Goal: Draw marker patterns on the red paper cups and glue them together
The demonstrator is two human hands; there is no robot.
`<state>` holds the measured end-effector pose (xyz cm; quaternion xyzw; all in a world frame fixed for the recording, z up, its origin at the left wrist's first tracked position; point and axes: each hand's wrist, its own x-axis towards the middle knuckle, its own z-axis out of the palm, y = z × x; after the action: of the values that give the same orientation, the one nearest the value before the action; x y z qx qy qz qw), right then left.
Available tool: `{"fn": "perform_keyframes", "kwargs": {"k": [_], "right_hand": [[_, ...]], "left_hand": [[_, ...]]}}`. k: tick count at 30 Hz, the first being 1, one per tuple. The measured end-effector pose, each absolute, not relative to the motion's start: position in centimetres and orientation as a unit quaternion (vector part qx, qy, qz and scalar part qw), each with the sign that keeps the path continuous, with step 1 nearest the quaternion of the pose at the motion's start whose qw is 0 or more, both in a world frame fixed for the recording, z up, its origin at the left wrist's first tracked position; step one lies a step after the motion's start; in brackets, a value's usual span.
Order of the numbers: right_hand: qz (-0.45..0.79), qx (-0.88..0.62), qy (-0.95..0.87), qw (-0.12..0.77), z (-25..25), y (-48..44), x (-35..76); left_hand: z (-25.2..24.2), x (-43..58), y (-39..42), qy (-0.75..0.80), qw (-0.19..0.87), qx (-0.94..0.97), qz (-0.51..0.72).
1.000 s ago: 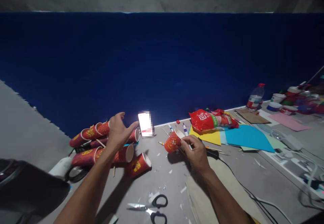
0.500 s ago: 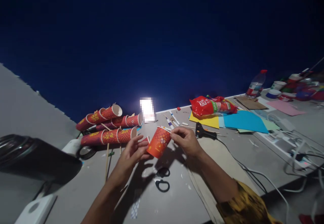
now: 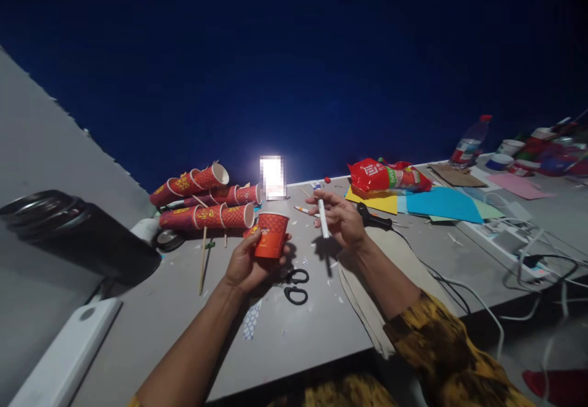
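My left hand (image 3: 245, 263) is wrapped round a red paper cup (image 3: 270, 235) with an orange lower part, held upright above the table. In my right hand (image 3: 344, 220) is a white marker (image 3: 323, 218) with a blue end, pinched between thumb and fingers and pointing up and away. Just below the cup lie black-handled scissors (image 3: 296, 295), their blades partly hidden. To the left, rows of red paper cups (image 3: 206, 217) joined end to end lie beside one another. Another pen with orange parts (image 3: 303, 211) rests behind the marker.
A black flask (image 3: 87, 235) leans in at the left. At right are a black glue gun (image 3: 374, 218), a beige cloth (image 3: 390, 260), a red plastic packet (image 3: 386, 176), a blue sheet (image 3: 443, 205), a bottle (image 3: 471, 143) and white cables (image 3: 487, 315).
The cup has passed from between both hands into my left hand's grip and is now upright. My right hand has let go of its rim and picked up the white marker.
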<state>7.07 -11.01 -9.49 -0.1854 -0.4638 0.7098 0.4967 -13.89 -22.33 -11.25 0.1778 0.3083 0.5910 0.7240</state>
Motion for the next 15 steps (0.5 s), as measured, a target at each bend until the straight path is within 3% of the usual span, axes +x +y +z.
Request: {"fn": "perform_keyframes", "kwargs": {"k": [4,15], "right_hand": [[0.732,-0.148,-0.447,0.492,-8.9,-11.1,7.2],[0.695,-0.258,-0.366,0.562,-10.5,-9.7,6.7]], "left_hand": [[-11.4,-13.2,-22.2,0.270,0.748,0.165,0.584],[-12.3,-12.8,-22.3,0.267,0.749,0.168,0.583]]}}
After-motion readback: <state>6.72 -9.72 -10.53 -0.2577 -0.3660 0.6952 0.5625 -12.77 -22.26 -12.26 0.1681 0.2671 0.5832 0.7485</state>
